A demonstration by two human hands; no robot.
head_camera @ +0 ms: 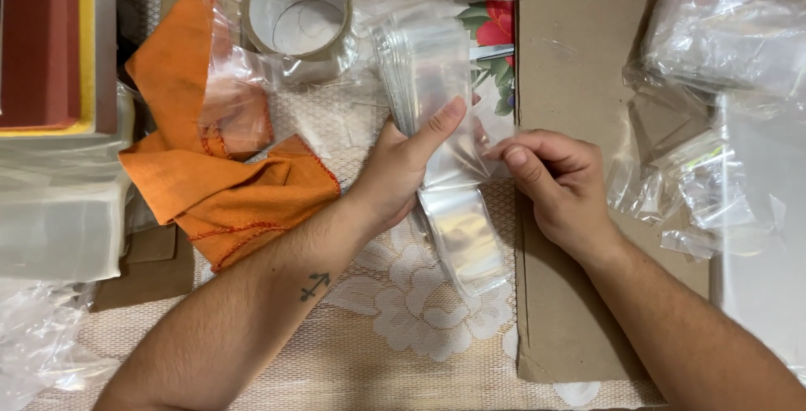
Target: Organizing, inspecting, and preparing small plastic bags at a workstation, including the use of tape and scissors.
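Clear plastic sleeves (pixel 432 75), stacked as a long bundle, sit at the centre of the view above the lace-patterned table (pixel 403 327). Left hand (pixel 403 167) is closed around the middle of the bundle, thumb laid along its front face and fingers wrapped behind it. The bundle's upper end fans toward the tape roll; its lower end hangs below the hand, just over the lace cloth. Right hand (pixel 558 180) is beside the bundle's right edge, thumb and fingertips pinched together on a thin clear sheet at that edge; whether this sheet is part of the bundle or separate cannot be told.

Surroundings:
- Roll of clear tape (pixel 295 12) lies flat above the bundle, close to its top end.
- Orange cloth (pixel 210 167), crumpled, lies left of the left hand, partly under a clear film.
- Brown cardboard sheet (pixel 571 50) lies under and beyond the right hand, running from top to bottom of the view.
- Heap of clear plastic bags (pixel 722 33) rests at the upper right, well apart from both hands.
- More loose clear plastic (pixel 50 218) occupies the left edge.
- A red and yellow box (pixel 50 41) stands at the upper left corner.
- A small tattoo marks the left forearm (pixel 252 310).
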